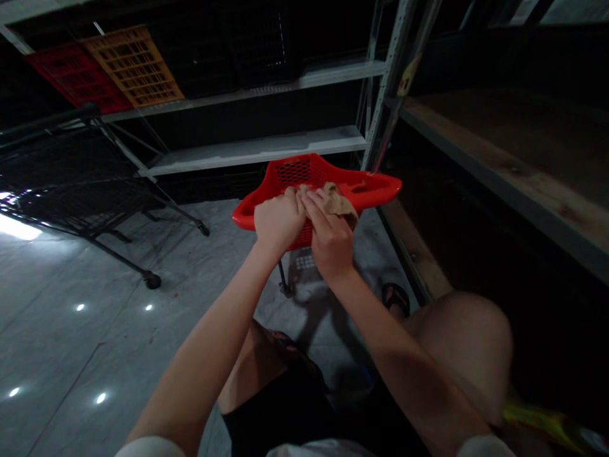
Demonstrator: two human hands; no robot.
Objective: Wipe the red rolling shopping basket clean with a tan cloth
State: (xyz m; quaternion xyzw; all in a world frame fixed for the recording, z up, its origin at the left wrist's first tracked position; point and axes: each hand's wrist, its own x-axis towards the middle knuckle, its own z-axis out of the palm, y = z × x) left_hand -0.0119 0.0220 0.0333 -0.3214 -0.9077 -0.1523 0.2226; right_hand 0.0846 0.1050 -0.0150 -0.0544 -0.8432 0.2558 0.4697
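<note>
A red plastic basket (pixel 371 185) with perforated walls is held up in front of me, above the floor. My left hand (pixel 277 219) is closed around its near rim. My right hand (pixel 330 236) is closed on a crumpled tan cloth (pixel 339 200), pressed against the basket's near edge right beside the left hand. Both forearms reach up from the bottom of the view, and my bare knees show below them.
Grey metal shelving (pixel 257 151) stands behind the basket, with red and orange crates (pixel 133 63) on an upper shelf. A dark wire trolley (pixel 71 184) on wheels sits at left on the shiny grey floor. Wooden shelves (pixel 523 171) run along the right. A sandalled foot (pixel 396 297) rests below.
</note>
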